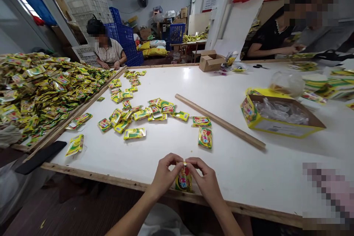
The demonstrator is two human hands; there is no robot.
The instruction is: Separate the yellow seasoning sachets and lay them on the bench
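At the table's near edge, a small yellow-green candy box (183, 180) stands between my two hands. My left hand (167, 171) pinches its top end from the left with thumb and fingers. From the right, my right hand (203, 175) pinches the same end. The fingertips of both hands nearly meet there, and they partly hide the box's top. Just beyond my right hand lie another candy box (205, 137) and one more (201, 121) behind it. A loose group of similar small boxes (134, 133) is spread to the left.
A wooden strip (221, 121) lies diagonally across the white table (163, 151). Right of it stands an open display carton (284, 128) holding clear plastic. Beyond a wooden rail at left rises a large heap of boxes (55, 81). Two people (110, 49) (268, 42) work at the far side.
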